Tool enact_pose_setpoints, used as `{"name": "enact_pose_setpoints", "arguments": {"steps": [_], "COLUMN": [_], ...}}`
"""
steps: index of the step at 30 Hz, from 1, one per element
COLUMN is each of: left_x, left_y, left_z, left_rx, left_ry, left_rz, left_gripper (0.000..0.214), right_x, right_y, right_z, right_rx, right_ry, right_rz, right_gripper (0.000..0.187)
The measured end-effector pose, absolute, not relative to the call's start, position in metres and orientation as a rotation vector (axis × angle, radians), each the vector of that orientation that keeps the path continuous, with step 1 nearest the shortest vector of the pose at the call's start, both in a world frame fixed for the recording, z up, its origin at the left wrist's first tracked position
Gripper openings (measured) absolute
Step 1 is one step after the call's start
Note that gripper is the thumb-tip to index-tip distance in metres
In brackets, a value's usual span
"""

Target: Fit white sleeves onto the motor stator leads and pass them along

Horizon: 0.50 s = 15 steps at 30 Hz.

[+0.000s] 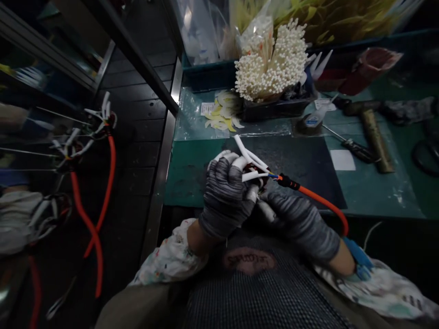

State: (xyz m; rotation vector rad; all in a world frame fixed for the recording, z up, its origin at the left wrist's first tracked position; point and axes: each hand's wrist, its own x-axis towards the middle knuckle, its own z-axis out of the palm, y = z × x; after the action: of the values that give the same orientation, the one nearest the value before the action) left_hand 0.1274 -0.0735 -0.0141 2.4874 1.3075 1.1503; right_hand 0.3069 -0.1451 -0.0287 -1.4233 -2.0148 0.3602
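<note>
Both of my hands wear grey striped gloves with white fingertips. My left hand [226,194] is wrapped round a wire bundle [262,178] that has dark red windings, largely hidden by the fingers. White sleeves [249,155] stick out from it toward the upper left and to the side. On its right, my right hand [302,221] is closed with thumb and fingertips against the bundle's lower side; part of that grip is hidden. An orange cable [322,198] leaves the bundle through a black-wrapped joint with thin blue and yellow wires, and curves over my right wrist.
Under my hands lies a black mat [298,160] on a green bench. Behind it stands a tray [274,109] of white-tipped sticks. A screwdriver [356,148] and hammer [375,137] lie right. At left, more orange cables [84,214] hang near a co-worker's gloved hand [17,219].
</note>
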Motion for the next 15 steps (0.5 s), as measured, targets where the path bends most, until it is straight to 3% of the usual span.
{"name": "enact_pose_setpoints", "arguments": {"steps": [5,9,15], "left_x": [0.118,0.118,0.109], "left_y": [-0.087,-0.093,-0.083], "left_z": [-0.02,-0.026,-0.027], "left_rx": [2.39,2.293,2.337], "left_ry": [1.352,1.4,1.379], "left_rz": [1.288,1.383,1.385], "left_gripper": [0.062,0.06,0.056], "right_x": [0.304,0.297,0.286], "right_y": [-0.154,-0.148,-0.141], "right_z": [-0.063,-0.072,-0.018], "right_rx": [-1.278,-1.046,-1.1], "right_ry": [-1.825,-1.918,-2.072], "right_rz": [0.438,0.339,0.347], "right_gripper": [0.028,0.026,0.023]}}
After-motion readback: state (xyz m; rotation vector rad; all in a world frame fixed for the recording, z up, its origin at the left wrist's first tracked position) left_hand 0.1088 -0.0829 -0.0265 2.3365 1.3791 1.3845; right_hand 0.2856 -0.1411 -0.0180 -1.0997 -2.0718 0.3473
